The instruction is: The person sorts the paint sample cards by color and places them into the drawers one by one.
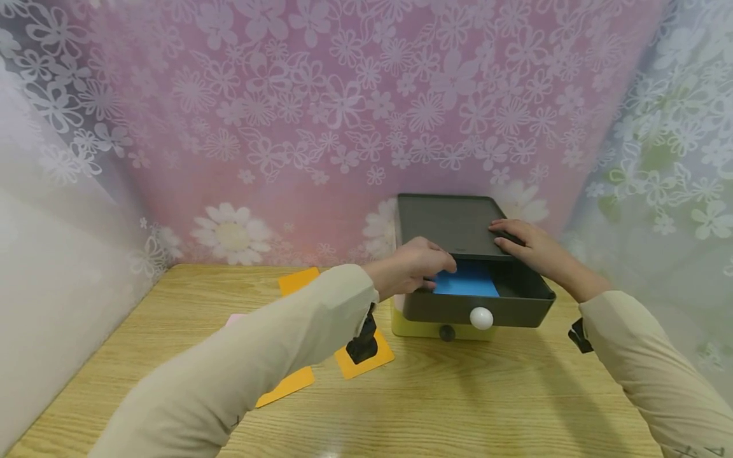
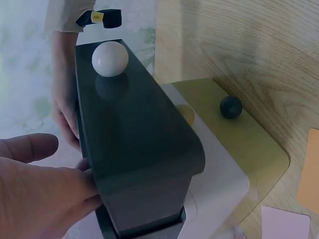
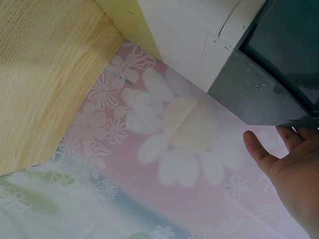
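Note:
A small stacked drawer cabinet has a dark grey top (image 1: 452, 222). Its upper dark drawer (image 1: 438, 309), with a round white knob (image 1: 481, 317), is pulled out. Blue paper (image 1: 468, 280) lies inside that drawer. My left hand (image 1: 417, 266) reaches over the drawer's left side, its fingertips at the blue paper's edge. In the left wrist view the thumb (image 2: 35, 148) stands apart from the fingers, whose tips are hidden behind the drawer. My right hand (image 1: 529, 247) rests on the right edge of the cabinet top, fingers extended; the right wrist view shows it against the dark casing (image 3: 254, 92).
Below sits a yellow drawer (image 1: 418, 327) with a dark knob (image 1: 447, 333). Orange cards (image 1: 366, 366) and a pink card (image 2: 285, 223) lie on the wooden table (image 1: 435, 407) to the left, partly hidden by my left sleeve. Floral curtains (image 1: 343, 127) stand behind and beside the table.

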Demonstrator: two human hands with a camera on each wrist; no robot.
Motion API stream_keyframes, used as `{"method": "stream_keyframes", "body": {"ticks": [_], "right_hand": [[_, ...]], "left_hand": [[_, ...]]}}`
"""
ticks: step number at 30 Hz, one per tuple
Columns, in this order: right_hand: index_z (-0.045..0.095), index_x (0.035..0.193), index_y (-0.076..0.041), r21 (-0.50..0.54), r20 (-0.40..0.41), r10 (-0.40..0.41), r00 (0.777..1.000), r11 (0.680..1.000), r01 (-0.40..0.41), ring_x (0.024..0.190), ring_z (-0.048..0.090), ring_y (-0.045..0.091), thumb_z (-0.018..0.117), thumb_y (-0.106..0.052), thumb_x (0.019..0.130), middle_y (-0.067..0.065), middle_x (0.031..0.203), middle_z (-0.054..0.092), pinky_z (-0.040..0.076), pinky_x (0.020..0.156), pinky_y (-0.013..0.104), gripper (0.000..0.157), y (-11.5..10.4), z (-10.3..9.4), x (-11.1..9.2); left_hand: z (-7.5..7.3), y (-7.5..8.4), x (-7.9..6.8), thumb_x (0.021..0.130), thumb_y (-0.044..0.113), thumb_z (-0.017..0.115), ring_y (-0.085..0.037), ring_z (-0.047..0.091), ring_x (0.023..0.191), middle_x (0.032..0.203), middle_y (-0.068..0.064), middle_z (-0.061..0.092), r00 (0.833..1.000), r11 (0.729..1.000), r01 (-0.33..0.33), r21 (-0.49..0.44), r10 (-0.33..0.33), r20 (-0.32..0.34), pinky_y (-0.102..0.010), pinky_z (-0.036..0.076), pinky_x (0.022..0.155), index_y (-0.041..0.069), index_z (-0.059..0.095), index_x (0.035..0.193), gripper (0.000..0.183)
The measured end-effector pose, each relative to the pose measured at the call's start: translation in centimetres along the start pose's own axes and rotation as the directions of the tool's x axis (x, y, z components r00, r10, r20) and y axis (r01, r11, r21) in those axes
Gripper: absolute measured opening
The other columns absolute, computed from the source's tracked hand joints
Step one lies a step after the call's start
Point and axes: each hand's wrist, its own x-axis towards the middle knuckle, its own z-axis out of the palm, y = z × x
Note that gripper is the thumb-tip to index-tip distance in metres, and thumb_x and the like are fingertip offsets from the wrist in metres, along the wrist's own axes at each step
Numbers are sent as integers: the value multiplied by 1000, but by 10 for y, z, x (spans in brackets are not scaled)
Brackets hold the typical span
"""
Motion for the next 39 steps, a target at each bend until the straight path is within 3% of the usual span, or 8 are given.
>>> {"method": "stream_keyframes", "body": {"ticks": [7, 13, 18, 26, 32, 35, 39], "right_hand": [[47, 127, 5, -5, 0, 6, 1000, 1000, -6, 124, 34, 45, 47, -22, 95, 27, 133, 41, 28, 98, 60, 41, 0, 0, 0], [48, 126, 4, -10, -19, -10, 1000, 1000, 9, 123, 36, 45, 47, -21, 95, 27, 131, 43, 29, 98, 60, 40, 0, 0, 0], [49, 125, 4, -14, -31, -16, 999, 1000, 15, 122, 37, 45, 48, -20, 95, 27, 130, 44, 29, 97, 60, 39, 1, 0, 1], [48, 127, 4, -15, -19, -3, 1000, 1000, 3, 123, 36, 45, 46, -22, 96, 26, 133, 42, 29, 97, 59, 40, 0, 0, -1], [47, 127, 4, -3, -18, 1, 1000, 1000, -1, 124, 35, 45, 46, -22, 96, 27, 133, 42, 28, 97, 59, 41, -1, 0, -1], [47, 127, 4, 1, -19, 0, 1000, 1000, 0, 124, 35, 45, 46, -22, 96, 27, 133, 41, 28, 97, 59, 40, 0, 1, -1], [47, 127, 4, 6, -26, -3, 1000, 1000, 3, 124, 35, 45, 46, -21, 96, 27, 133, 41, 29, 97, 60, 40, 0, 2, -1]], "left_hand": [[-13, 6, -14, 93, 11, 52, -26, 51, 120, 134, -14, 49, 993, 995, -67, -67, 73, 97, -35, 43, 98, -2, 49, 127, 37], [-19, 0, -33, 94, 20, 51, -21, 61, 106, 120, -13, 60, 965, 981, -163, -101, 180, 189, -30, 47, 92, 1, 52, 124, 36], [-15, -15, -43, 94, 23, 50, -23, 63, 101, 113, -17, 63, 945, 974, -187, -130, 215, 248, -30, 50, 89, -2, 57, 116, 34], [1, -50, -46, 96, 30, 46, -22, 66, 94, 108, -18, 65, 931, 983, -109, -149, 153, 331, -30, 52, 84, -4, 60, 112, 40], [18, -72, -35, 95, 35, 45, -24, 67, 94, 102, -16, 68, 954, 985, -12, -174, 64, 292, -31, 53, 82, -2, 63, 105, 42], [26, -81, -28, 94, 39, 45, -22, 67, 92, 100, -13, 69, 961, 974, 49, -220, 14, 277, -29, 52, 82, 0, 63, 104, 44], [34, -89, -18, 92, 44, 45, -24, 65, 98, 105, -15, 67, 953, 938, 103, -330, 2, 303, -29, 51, 85, -2, 62, 108, 52]]}}
